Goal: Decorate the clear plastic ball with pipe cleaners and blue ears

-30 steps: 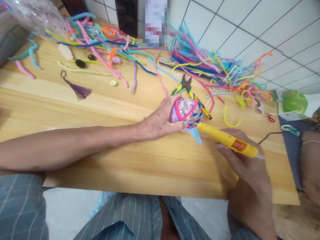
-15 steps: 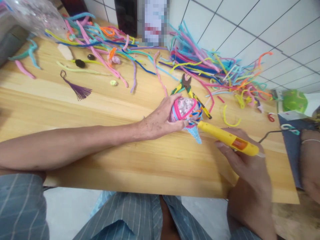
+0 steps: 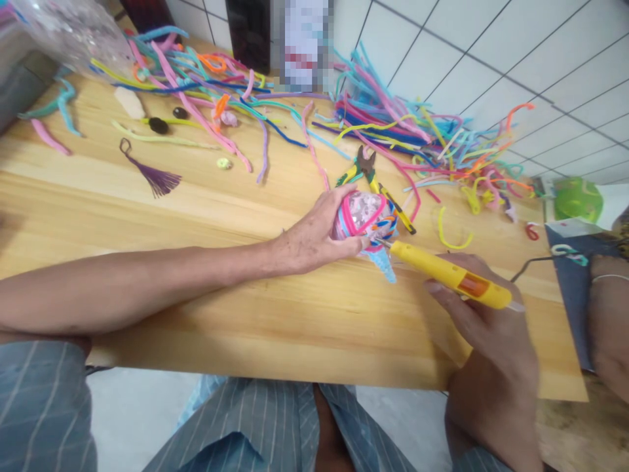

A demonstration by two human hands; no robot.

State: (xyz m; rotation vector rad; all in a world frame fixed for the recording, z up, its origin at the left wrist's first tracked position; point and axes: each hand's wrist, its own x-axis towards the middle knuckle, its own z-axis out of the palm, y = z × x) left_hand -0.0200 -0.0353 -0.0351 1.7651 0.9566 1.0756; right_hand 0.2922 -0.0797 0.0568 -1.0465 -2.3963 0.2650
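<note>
My left hand (image 3: 312, 237) is closed around a small rounded craft piece (image 3: 364, 213), clear with glittery bits inside and trimmed in pink, blue and orange pipe cleaner. A light blue pointed piece (image 3: 383, 264) sticks out of its lower side. In my right hand (image 3: 484, 308) is a yellow hot glue gun (image 3: 449, 272), a glue stick end showing at its back. The metal nozzle lies at the craft piece's lower right, close to my left thumb; whether it touches is hard to tell. Pliers (image 3: 366, 164) with yellow and green handles lie just behind the craft piece.
Tangled pipe cleaners (image 3: 388, 124) stretch along the back of the wooden table (image 3: 236, 314). A purple tassel (image 3: 150, 172) and black oval pieces (image 3: 158, 125) lie at left. The gun's cable (image 3: 528, 262) runs right, toward another person's arm (image 3: 609, 314). A green container (image 3: 578, 200) stands back right.
My right hand and the glue gun have shifted very slightly right. My left hand keeps its hold on the craft piece in the same place.
</note>
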